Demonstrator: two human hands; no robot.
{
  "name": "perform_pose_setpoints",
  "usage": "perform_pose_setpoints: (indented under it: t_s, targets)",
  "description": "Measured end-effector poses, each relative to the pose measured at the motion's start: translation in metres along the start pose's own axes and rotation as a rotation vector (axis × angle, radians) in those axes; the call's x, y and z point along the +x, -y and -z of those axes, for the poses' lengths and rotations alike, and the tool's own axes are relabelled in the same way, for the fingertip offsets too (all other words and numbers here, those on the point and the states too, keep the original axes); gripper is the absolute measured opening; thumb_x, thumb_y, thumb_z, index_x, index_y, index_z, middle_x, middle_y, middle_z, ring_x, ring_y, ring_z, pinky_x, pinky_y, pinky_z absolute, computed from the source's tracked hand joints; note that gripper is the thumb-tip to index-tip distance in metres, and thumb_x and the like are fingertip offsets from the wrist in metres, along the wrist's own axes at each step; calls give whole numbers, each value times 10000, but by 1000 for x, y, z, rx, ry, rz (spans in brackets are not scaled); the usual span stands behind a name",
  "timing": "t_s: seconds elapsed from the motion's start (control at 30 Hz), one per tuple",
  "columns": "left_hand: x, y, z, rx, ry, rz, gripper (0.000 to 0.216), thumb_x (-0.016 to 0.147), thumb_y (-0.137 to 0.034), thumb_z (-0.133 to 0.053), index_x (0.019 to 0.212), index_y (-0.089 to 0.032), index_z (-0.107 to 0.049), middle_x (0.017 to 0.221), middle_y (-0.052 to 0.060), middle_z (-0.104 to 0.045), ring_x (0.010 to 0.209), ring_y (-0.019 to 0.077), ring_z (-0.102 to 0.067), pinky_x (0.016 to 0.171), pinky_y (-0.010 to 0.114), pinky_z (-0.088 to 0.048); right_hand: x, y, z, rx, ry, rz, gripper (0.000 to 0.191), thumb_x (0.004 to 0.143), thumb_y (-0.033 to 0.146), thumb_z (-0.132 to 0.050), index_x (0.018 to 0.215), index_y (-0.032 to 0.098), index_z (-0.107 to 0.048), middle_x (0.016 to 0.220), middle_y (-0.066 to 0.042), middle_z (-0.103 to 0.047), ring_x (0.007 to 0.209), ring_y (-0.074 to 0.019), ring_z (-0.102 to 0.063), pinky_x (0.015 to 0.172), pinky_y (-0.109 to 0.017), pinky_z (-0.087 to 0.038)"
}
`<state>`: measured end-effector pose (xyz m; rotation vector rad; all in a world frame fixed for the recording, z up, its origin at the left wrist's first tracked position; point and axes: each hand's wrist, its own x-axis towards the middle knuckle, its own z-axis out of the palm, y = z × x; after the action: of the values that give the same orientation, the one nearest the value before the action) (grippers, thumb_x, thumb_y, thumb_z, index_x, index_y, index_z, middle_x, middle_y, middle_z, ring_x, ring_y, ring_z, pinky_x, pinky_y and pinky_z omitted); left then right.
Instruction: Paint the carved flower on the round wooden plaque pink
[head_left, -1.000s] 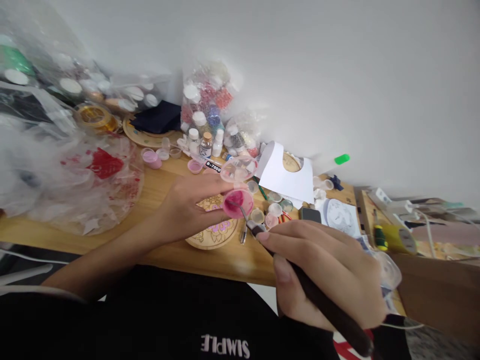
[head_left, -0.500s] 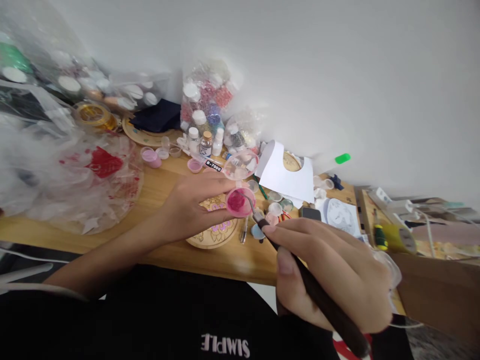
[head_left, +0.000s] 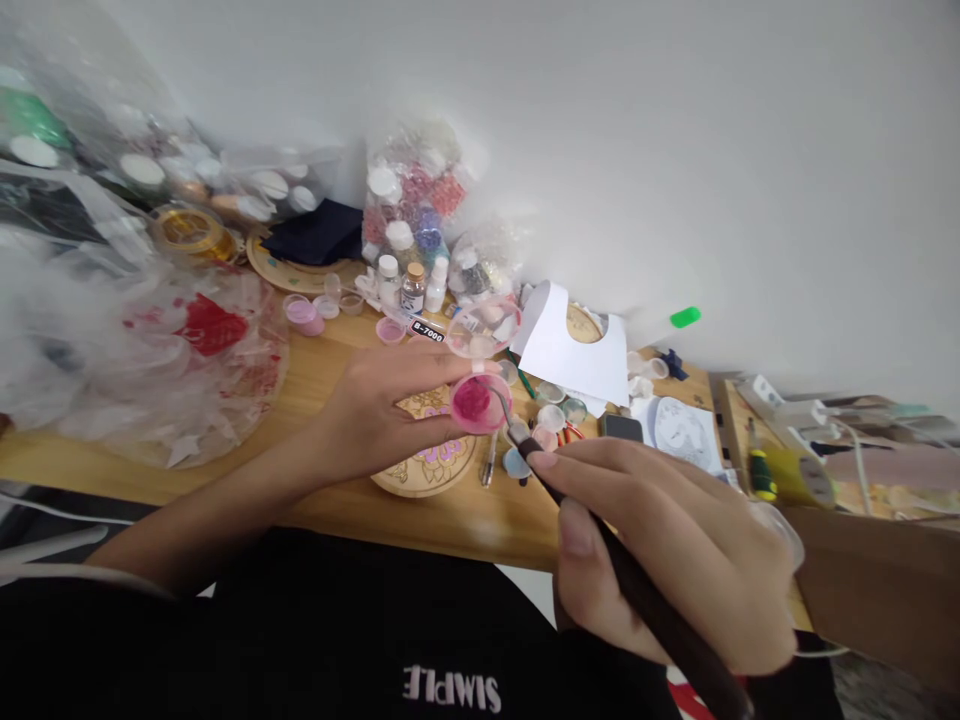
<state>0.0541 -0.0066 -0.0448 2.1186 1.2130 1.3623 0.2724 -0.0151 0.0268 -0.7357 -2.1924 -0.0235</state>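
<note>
My left hand [head_left: 382, 405] pinches a small plastic cup [head_left: 463, 422] between thumb and fingers, tilted so its mouth faces me. Deep pink paste [head_left: 474, 399] coats the inside, and the cup's clear hinged lid [head_left: 486, 328] stands up behind it. In my right hand [head_left: 660, 540] is a palette knife [head_left: 637, 580] with a dark handle and a bent metal neck. Its metal end reaches into the cup beside the paste; how far it touches is too small to tell. Below the cup, a round wooden board [head_left: 420, 478] with a partly coloured flower pattern lies on the table, half covered by my left hand.
Several small lidded cups [head_left: 551, 416] and a phone-like dark object [head_left: 621, 428] lie past my hands. White paper [head_left: 559, 350] and a B-7000 glue tube [head_left: 427, 330] are further back. Bagged bottles [head_left: 420, 205] line the wall; plastic bags [head_left: 150, 370] cover the left side.
My right hand has shifted slightly right and down with the palette knife, whose end stays in the cup. My left hand and the cup have hardly moved.
</note>
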Motion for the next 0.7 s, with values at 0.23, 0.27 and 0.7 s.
perform_pose_setpoints:
  t_s: [0.23,0.27,0.7]
  targets:
    - [1,0,0,22,-9,-4,230,1019,-503,-716,1147,-330,-794,1047,-5,-857,930,246,-811,830,399,-696,6,-2,7,6,143,84,236,890,42,-569,911,208,-736,715,-18,-757,591,-155,-722,538,-261,-606]
    - [0,-1,-1,30,-18,1,225,1030,-501,-702,1140,-328,-795,1031,-2,-856,921,245,-811,824,396,-694,7,-2,9,2,145,99,243,884,34,-575,919,211,-737,718,-17,-759,602,-160,-730,553,-265,-619]
    - [-4,5,-5,32,-46,1,244,1010,-526,-723,1108,-311,-787,963,14,-847,867,255,-806,777,390,-680,9,-9,17,18,223,108,209,859,50,-580,924,180,-730,733,-25,-781,613,-158,-756,569,-256,-642]
